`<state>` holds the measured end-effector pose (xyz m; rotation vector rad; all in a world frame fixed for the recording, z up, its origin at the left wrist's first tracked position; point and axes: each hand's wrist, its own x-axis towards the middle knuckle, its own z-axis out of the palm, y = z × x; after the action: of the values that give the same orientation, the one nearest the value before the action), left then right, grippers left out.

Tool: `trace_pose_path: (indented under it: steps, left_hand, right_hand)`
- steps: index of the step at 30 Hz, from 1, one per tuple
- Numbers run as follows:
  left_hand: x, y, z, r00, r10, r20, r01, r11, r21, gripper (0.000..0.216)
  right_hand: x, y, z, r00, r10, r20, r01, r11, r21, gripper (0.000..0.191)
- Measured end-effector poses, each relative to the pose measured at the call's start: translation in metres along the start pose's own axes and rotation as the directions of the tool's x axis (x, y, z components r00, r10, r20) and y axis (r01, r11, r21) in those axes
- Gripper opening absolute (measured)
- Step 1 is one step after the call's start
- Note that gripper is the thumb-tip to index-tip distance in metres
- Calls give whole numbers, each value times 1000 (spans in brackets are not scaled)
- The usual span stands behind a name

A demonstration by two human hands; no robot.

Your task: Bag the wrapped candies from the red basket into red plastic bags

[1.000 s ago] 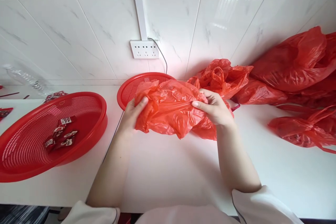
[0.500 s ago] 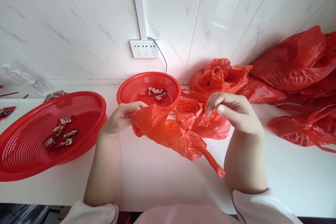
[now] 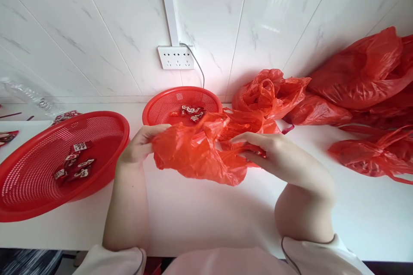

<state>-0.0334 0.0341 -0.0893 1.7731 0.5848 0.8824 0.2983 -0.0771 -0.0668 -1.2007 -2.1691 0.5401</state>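
Note:
Above the white table I have a thin red plastic bag point(image 3: 196, 154), crumpled and sagging between my hands. My left hand point(image 3: 138, 142) is closed on its left end, with the fingertips hidden behind the plastic. At the bag's right side, the thumb and fingers of my right hand point(image 3: 267, 150) close around gathered plastic. Directly behind the bag stands a small round red basket point(image 3: 151, 109) holding a few small wrapped packets point(image 3: 192, 111). More red plastic bags point(image 3: 271, 94) lie just beyond my right hand.
On the left, a larger red basket point(image 3: 106, 120) holds several small red-and-white packets point(image 3: 80, 146). Behind it lies a clear plastic bottle point(image 3: 29, 94). Filled red bags point(image 3: 361, 73) are heaped on the right, with a knotted one point(image 3: 371, 154) in front. A socket panel point(image 3: 176, 57) is on the tiled wall.
My right hand has come down and inward onto the bag's right side. The bag's dangling handle no longer hangs out to the lower right. My left hand keeps its hold, shifted slightly left.

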Motion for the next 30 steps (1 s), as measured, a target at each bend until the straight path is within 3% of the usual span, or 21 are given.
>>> trace_pose_path:
  steps: [2,3,5,7,8,10,12,15,17,20,22,23,24,27,30]
  left_hand:
    - [0,7,-2,992,37,122,-39,999,11,40]
    - [-1,13,0,989,63,131,-69,997,35,43]
    - [-4,30,15,990,138,7,-137,977,160,34]
    - [-10,49,41,945,258,-200,-160,899,408,25]
    - [-13,58,56,931,309,-196,-160,826,541,18]
    - [-19,71,88,931,360,-56,-235,712,661,14]
    - [-24,72,114,960,264,87,-247,666,704,18]
    - [-27,55,133,999,35,41,-52,481,875,18]
    - [-28,40,135,993,-116,35,7,348,937,20]
    - [-27,30,130,949,-315,33,74,321,944,18]
    - [-23,33,126,897,-437,-68,213,293,932,7]
    - [-21,34,125,864,-488,-126,282,260,924,20]
    - [-19,36,124,832,-526,-175,333,222,916,36]
    - [-11,34,123,773,-585,-246,394,140,908,72]
    - [-5,25,125,747,-622,-234,392,128,911,87]
  right_hand:
    - [6,8,-2,996,34,83,-38,998,52,21]
    - [9,9,-2,993,51,105,-60,995,79,18]
    - [13,9,-1,992,85,91,-97,987,132,14]
    - [16,6,3,995,85,57,-93,982,167,13]
    - [18,3,7,996,71,52,-80,981,179,14]
    - [22,-1,14,998,31,47,-40,980,197,16]
    - [23,-5,20,1000,-16,23,11,977,211,20]
    - [22,-7,23,999,-47,-22,51,966,255,24]
    - [20,-7,22,996,10,-83,16,954,300,23]
    - [19,0,14,928,176,-329,-72,950,305,21]
    - [18,8,8,841,244,-482,-140,960,241,22]
    - [18,12,4,817,249,-520,-179,967,182,23]
    - [17,15,1,815,242,-527,-221,970,103,25]
    - [10,13,-5,883,175,-436,-277,943,-183,27]
    - [2,-7,-3,886,23,-463,-172,944,-282,25]
